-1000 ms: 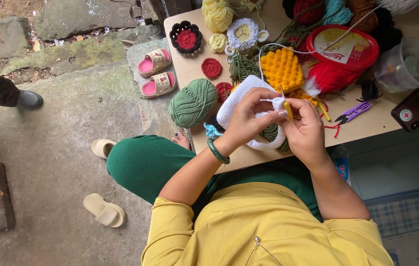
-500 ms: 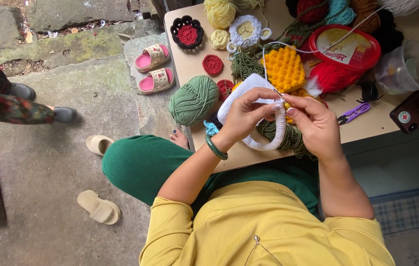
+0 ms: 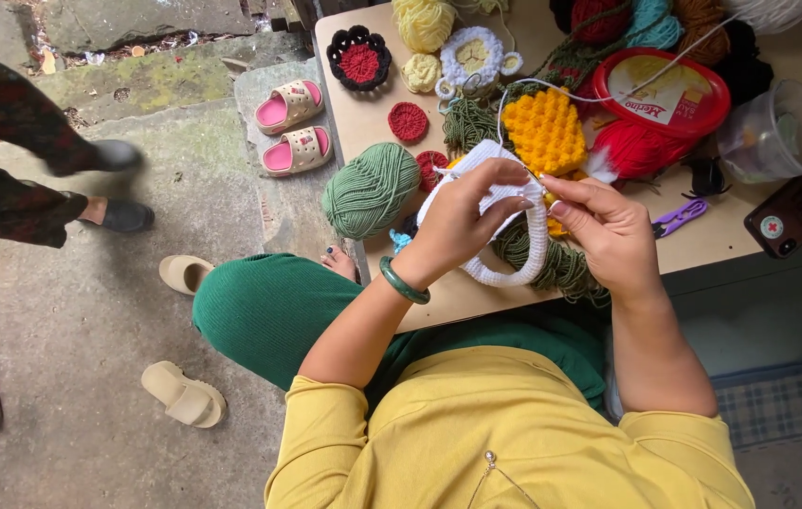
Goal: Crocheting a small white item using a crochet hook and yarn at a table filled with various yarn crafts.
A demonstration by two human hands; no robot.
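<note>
I see mid-stitch crochet: left hand [image 3: 462, 221] pinches the white piece [image 3: 514, 245] at table [image 3: 373, 104] edge, right hand [image 3: 608, 231] at its 3 o'clock, fingers clenched on what I judge a hook, hidden. Green ball [image 3: 370, 188] at 9 o'clock. Next stitch needs steady yarn tension, I think.

The left hand [image 3: 462, 221] covers much of the white crocheted piece [image 3: 523, 250], so the stitch being worked between the fingers cannot be made out. Any hook in the right hand [image 3: 608, 231] is too small to tell. The dark green yarn [image 3: 561, 269] lies partly hidden under the white piece. The top edge cuts off the yarn balls [image 3: 651, 19], and the left edge a passer-by's legs [image 3: 5, 151], perhaps blurred.
</note>
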